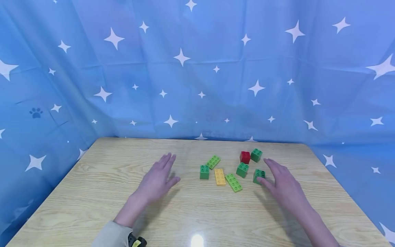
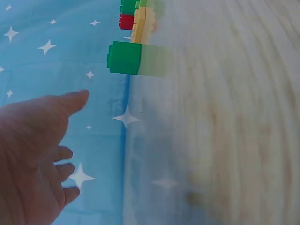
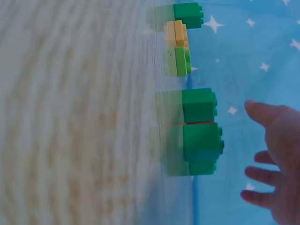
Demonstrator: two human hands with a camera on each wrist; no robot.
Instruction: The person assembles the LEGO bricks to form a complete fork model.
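A blue curtain [image 1: 216, 68] with white stars fills the back of my head view, and the pale wooden table [image 1: 102, 192] spreads in front of it. Both hands are over the tabletop with their thumbs apart from the fingers, neither gripping anything. I see the left hand [image 1: 155, 180] pointing away and slightly right, nearest the left green block [image 1: 204, 172] but apart from it. The right hand [image 1: 285, 183] angles away to the left; its thumb overlaps the right green block [image 1: 258, 174] in my head view, though the right wrist view shows a gap between them. A light sleeve [image 1: 112, 235] covers the left forearm.

The plates lie flat, studs up, between the hands. The near lime plate [image 1: 233, 182] runs slantwise, its far end to the left. The yellow plate [image 1: 219, 177], just beside it, has its long axis almost straight away from me. The far lime plate [image 1: 213, 162] slants the other way, its far end to the right.

The blocks are square on top, also studs up. The left one faces me squarely; the middle green block [image 1: 242, 169] is turned. Behind it are the red block [image 1: 245, 157] and, to the right, the far green block [image 1: 256, 155].
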